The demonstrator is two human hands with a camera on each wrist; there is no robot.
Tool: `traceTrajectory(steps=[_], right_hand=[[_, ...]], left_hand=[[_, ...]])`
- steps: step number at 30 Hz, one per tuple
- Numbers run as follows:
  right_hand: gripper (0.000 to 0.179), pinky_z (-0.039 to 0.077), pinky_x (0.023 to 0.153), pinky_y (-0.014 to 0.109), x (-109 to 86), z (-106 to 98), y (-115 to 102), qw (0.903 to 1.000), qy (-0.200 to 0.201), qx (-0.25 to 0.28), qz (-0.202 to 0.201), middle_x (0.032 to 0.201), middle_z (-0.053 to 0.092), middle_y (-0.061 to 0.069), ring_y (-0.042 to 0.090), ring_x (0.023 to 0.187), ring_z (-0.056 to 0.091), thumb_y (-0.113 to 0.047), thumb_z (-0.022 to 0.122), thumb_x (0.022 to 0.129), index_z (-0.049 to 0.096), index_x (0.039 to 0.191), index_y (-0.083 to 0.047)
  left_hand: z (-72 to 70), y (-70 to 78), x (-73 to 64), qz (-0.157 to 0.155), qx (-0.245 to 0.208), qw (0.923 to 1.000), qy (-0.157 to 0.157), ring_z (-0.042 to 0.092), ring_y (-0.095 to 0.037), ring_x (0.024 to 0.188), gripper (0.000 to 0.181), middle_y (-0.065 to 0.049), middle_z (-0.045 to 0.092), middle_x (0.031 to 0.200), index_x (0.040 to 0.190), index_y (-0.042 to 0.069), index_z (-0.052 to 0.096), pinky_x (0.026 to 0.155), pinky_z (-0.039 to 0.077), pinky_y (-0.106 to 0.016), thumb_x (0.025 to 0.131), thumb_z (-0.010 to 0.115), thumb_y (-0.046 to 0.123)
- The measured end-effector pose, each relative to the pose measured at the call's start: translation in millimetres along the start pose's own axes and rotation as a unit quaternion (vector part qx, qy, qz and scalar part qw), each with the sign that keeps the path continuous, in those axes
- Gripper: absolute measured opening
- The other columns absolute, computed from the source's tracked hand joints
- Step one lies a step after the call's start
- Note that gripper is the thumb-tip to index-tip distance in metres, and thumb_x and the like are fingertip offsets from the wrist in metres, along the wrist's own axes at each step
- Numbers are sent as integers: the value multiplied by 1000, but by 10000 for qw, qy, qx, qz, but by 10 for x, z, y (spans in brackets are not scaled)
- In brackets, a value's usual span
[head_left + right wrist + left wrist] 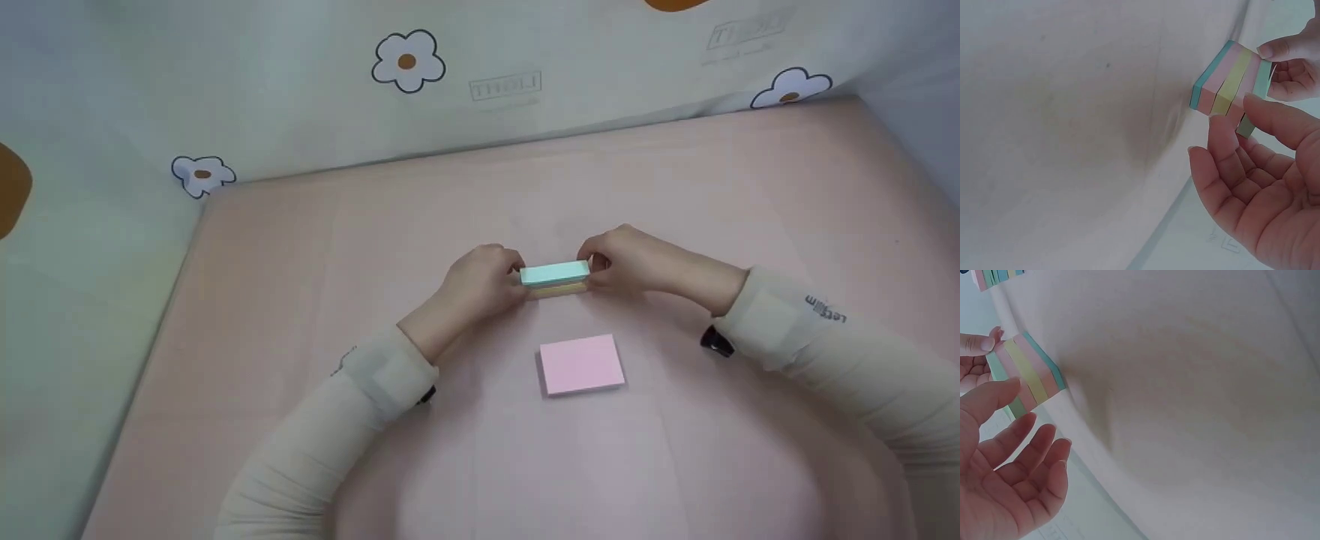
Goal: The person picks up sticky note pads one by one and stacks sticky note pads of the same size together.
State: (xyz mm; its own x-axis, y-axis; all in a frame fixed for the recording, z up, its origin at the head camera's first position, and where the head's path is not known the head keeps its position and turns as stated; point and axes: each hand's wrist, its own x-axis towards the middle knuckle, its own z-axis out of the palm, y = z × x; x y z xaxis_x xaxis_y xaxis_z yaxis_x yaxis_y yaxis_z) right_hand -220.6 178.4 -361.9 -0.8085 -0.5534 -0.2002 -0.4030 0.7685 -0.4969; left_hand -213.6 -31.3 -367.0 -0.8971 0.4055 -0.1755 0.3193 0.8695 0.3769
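Note:
A stack of coloured sticky note pads lies between the two hands, mint green on its top face in the head view. Green, pink, yellow and teal layers show along the same stack's side in the left wrist view and the right wrist view. My left hand pinches its left end with thumb and index finger, the other fingers loosely bent. At the right end, my right hand pinches it with thumb and fingertips. Nearer the body lies a second stack of pads, pink on top.
Both stacks are over a table with a pale pink cover. Behind it hangs a whitish cloth printed with flowers and lettering. The second stack's layered edge shows at the left wrist view's upper left corner.

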Motion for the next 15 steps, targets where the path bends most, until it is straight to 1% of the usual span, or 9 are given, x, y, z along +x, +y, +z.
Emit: traceTrajectory(steps=[3, 9, 15], right_hand=[[25, 43, 64, 30, 1, 8, 11, 10000, 23, -35, -61, 73, 62, 7, 16, 67, 51, -4, 64, 78, 63, 103, 4], [24, 43, 64, 29, 6, 6, 2, 10000, -18, 43, -12, 75, 62, 7, 16, 67, 51, -3, 62, 80, 63, 102, 4], [22, 42, 63, 29, 16, 10, 6, 10000, -67, 41, 30, 74, 61, 7, 16, 67, 50, -3, 61, 81, 63, 101, 4]], left_hand=[[2, 3, 5, 36, 45, 10000, -26, 58, -18, 89, 25, -7, 65, 100, 102, 5, 68, 82, 46, -33, 83, 61, 20], [2, 15, 23, -56, 149, 9997, -173, 55, -16, 84, 25, -5, 66, 99, 104, 6, 67, 80, 46, -32, 83, 60, 19], [7, 19, 29, -74, 184, 9996, -219, 54, -16, 81, 26, -4, 66, 97, 104, 7, 67, 78, 47, -32, 83, 61, 20]])
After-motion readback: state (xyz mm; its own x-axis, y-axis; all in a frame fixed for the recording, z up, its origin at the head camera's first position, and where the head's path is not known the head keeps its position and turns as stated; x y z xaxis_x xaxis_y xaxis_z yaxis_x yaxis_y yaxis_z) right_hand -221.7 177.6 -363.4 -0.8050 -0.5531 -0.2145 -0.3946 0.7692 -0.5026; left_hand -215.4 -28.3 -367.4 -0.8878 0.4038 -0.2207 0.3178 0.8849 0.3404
